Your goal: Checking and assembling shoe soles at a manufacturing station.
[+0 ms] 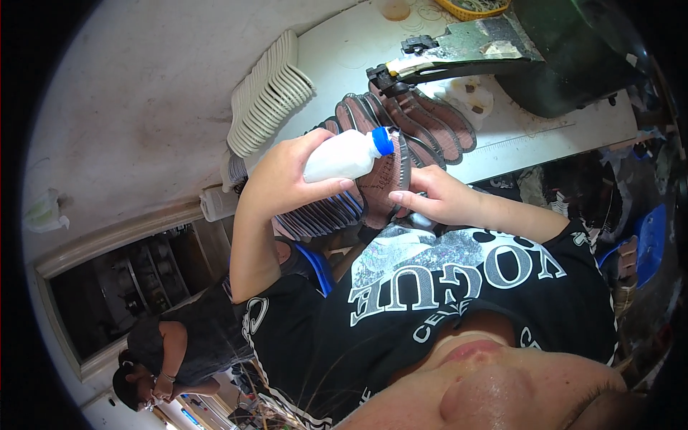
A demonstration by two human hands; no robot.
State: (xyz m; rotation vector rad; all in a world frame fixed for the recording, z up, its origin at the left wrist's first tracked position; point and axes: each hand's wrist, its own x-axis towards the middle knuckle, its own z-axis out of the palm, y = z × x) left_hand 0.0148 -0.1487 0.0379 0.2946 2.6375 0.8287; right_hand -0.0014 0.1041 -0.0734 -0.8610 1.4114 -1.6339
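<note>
My left hand point(287, 172) is wrapped round a white plastic bottle point(340, 156) with a blue cap. The bottle lies tilted, its capped end pointing right at the rim of a brownish shoe sole with a dark edge point(383, 190). That sole stands on edge in my right hand point(441, 197), the thumb on its near side and the other fingers partly hidden behind it. I cannot tell whether the bottle's tip touches the sole. Just beyond, similar brown soles point(448, 136) lie overlapping on the white table point(527, 161). More of them stand in a row point(315, 221) below my left hand.
Pale soles point(271, 97) are stacked in a long leaning row at the back left. A machine arm point(459, 57) reaches over the table from a dark green body point(573, 57). A yellow basket point(473, 8) sits at the far edge. Another person point(172, 351) is at lower left.
</note>
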